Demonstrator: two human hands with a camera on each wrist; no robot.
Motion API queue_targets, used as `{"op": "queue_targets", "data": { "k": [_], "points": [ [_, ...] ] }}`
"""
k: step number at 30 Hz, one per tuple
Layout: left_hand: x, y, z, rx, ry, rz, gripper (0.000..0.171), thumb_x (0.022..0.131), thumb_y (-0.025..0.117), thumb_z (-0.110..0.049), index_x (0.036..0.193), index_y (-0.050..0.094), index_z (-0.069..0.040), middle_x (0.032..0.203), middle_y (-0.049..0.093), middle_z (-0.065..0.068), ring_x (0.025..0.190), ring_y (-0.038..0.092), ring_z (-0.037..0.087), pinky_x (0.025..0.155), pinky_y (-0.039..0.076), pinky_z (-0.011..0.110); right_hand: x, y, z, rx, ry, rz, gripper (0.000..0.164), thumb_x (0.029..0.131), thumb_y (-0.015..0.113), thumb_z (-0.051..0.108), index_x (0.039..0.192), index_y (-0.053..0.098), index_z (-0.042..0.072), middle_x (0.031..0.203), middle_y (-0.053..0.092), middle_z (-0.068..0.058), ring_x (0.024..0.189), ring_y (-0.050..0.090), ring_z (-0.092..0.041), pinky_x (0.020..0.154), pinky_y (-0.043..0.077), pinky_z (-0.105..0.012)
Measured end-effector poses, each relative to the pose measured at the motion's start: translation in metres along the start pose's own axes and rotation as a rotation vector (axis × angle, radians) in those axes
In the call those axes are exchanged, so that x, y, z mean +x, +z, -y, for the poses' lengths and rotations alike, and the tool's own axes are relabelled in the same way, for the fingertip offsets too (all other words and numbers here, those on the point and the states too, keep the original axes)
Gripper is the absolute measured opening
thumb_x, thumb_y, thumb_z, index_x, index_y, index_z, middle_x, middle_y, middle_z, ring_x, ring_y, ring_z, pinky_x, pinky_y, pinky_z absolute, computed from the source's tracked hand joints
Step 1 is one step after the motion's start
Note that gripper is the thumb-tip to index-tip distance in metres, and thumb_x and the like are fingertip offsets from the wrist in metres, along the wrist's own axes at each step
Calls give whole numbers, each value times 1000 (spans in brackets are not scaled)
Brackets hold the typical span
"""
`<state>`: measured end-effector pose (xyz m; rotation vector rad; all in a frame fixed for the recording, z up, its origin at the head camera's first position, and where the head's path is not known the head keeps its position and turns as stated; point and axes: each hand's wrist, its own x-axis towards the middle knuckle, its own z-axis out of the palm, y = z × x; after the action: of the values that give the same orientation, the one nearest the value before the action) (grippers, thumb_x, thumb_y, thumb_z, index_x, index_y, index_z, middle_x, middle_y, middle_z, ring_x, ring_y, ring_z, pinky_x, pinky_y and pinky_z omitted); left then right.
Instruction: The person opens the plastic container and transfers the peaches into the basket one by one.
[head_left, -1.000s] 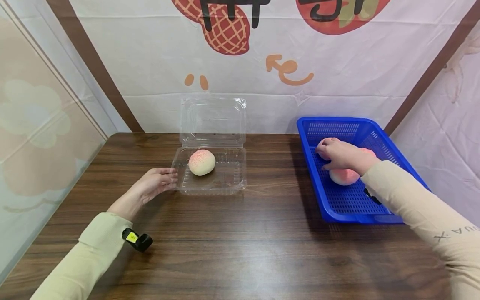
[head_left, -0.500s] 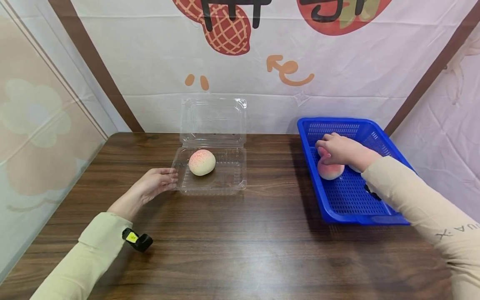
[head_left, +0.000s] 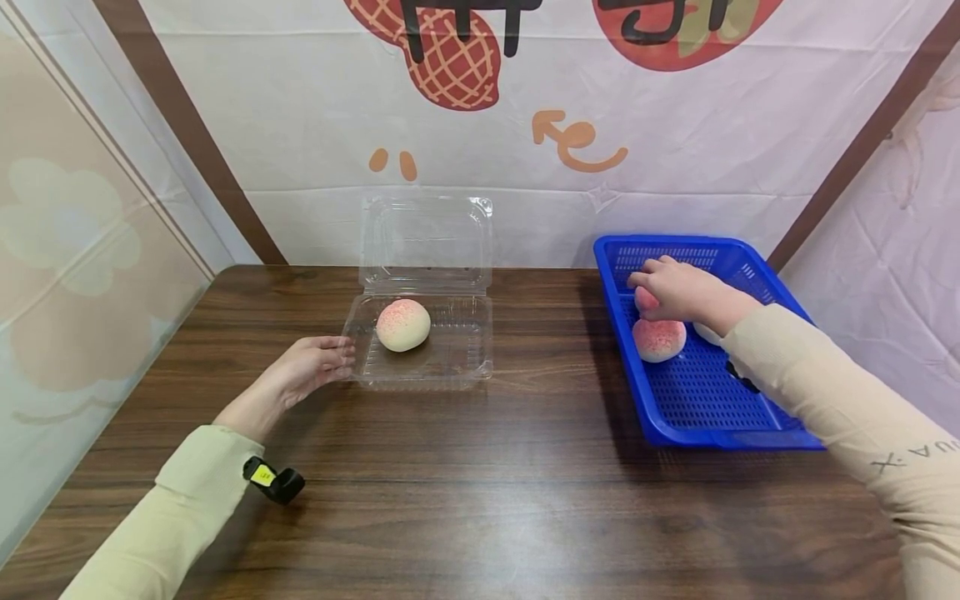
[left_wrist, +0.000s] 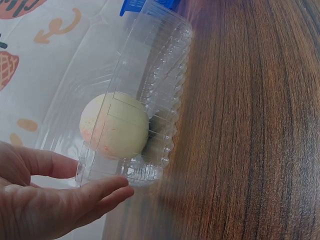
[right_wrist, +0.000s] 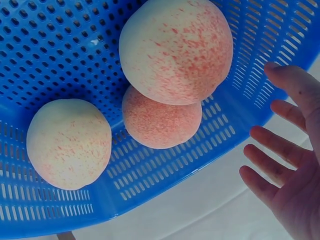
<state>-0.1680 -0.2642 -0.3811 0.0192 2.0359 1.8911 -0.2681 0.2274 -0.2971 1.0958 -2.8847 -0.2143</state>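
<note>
My left hand (head_left: 318,367) holds the left edge of a clear plastic clamshell container (head_left: 468,354), thumb and fingers on either side of the rim (left_wrist: 80,167) in the left wrist view. One pale peach (head_left: 403,325) with pink speckles sits inside it, and the lid stands raised behind. Over the blue basket (head_left: 648,417), my right hand (head_left: 678,287) has its fingers spread, holding nothing. Below it lie three peaches: a near one (right_wrist: 177,50), a pinker one (right_wrist: 162,122) partly behind it, and a separate one (right_wrist: 70,145). The hand hides parts of them in the head view.
The brown wooden table (head_left: 480,500) stretches between the container and the basket. A printed cloth backdrop (head_left: 300,108) hangs behind the table, with further cloth at both sides. The basket's raised walls surround the peaches.
My right hand has shifted slightly toward the back of the basket. The front peach has moved left and shows more fully. The left hand and container have stayed put.
</note>
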Motion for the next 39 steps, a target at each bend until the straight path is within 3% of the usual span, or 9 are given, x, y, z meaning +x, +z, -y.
{"op": "queue_targets", "data": {
  "k": [18, 39],
  "points": [
    [-1, 0, -1, 10, -8, -2, 54, 91, 29, 7, 136, 1, 20, 142, 4, 37, 130, 12, 43, 91, 43, 22, 11, -12, 9, -24, 13, 39, 43, 74, 73, 16, 112, 61, 2, 107, 57, -19, 103, 48, -38, 87, 42, -53],
    [1, -1, 0, 8, -10, 3, 55, 90, 29, 8, 136, 1, 20, 142, 4, 37, 130, 11, 43, 91, 43, 22, 22, -16, 14, -58, -18, 31, 39, 76, 72, 17, 110, 61, 3, 103, 57, -17, 96, 50, -35, 83, 45, -49]
  ]
}}
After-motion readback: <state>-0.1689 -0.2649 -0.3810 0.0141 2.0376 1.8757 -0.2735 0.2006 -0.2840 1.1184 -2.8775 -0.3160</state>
